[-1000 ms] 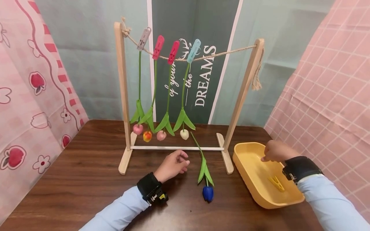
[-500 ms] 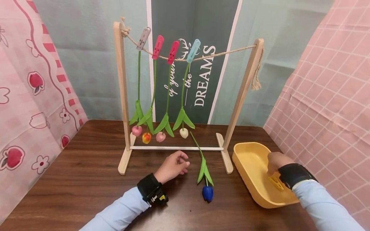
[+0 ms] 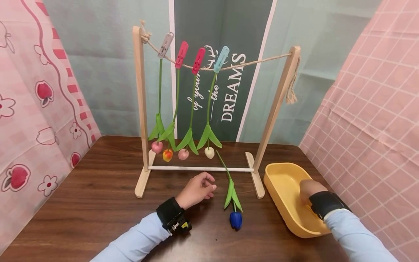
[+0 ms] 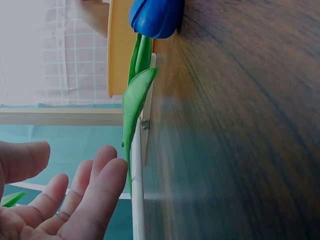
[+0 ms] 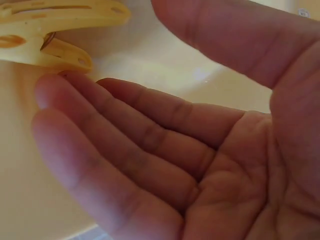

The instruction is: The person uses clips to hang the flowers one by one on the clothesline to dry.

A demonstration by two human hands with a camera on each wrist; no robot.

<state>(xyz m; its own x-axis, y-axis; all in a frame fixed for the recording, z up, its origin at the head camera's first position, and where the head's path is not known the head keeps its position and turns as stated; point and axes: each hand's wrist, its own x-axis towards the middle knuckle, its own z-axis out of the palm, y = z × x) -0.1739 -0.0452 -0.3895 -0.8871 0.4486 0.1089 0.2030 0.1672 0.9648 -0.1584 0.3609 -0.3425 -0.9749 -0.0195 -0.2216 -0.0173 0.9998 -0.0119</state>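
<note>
My right hand [image 3: 309, 191] reaches down into a yellow plastic basin [image 3: 274, 194]. In the right wrist view a yellow clothespin [image 5: 75, 15] lies just beyond its fingertips; the fingers are extended, with the thumb apart and nothing between them. From the head view that clothespin is almost wholly hidden behind the hand. Above the wooden table my left hand [image 3: 196, 191] stays relaxed and holds nothing. To its right lies a blue artificial tulip [image 3: 235, 220], its green stem running back across the stand's white bottom bar [image 3: 199, 168].
A wooden stand [image 3: 141, 102] carries a rope [image 3: 255, 62]. Several tulips hang head down from it by clothespins: one grey [image 3: 166, 45], two red-pink [image 3: 198, 61], one light blue [image 3: 221, 59]. A pink grid cloth [image 3: 360, 120] borders the right side.
My right hand has gone lower into the basin and toward me, covering the clothespin that showed before. The left hand, the blue tulip and the hanging tulips hold their places.
</note>
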